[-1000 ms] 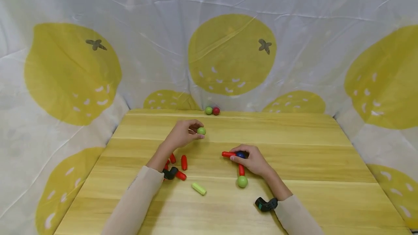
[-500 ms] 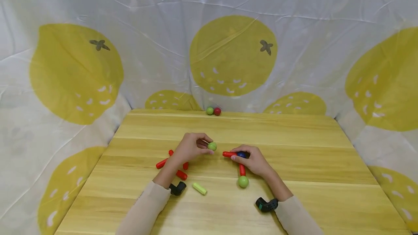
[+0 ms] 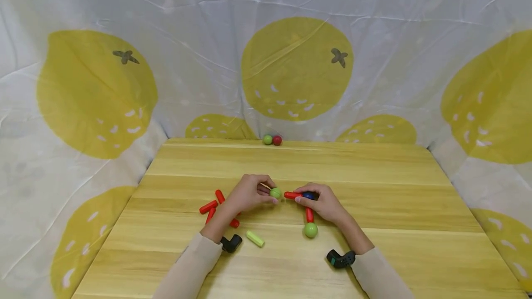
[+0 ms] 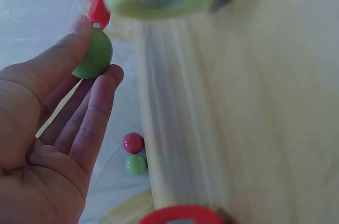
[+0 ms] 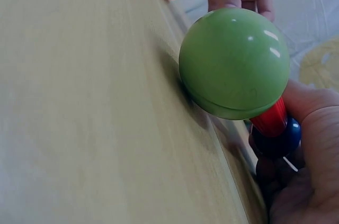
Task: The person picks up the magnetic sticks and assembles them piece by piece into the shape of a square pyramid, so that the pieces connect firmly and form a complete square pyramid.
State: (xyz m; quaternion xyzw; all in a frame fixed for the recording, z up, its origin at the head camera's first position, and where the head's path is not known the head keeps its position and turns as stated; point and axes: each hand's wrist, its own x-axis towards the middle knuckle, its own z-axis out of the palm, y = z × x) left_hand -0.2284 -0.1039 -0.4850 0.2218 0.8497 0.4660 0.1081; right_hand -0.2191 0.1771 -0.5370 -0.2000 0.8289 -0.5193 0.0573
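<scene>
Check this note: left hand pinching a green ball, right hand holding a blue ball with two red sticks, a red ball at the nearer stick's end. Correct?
Not quite: the ball at the end of the nearer red stick is green, not red, as the head view shows. The rest stands.

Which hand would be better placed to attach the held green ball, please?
Probably the left hand: it pinches the green ball close to the red rod, which the right hand holds with the blue ball.

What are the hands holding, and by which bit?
The left hand pinches a shiny green ball by its sides; the right hand holds two joined red rods by the round blue ball.
</scene>
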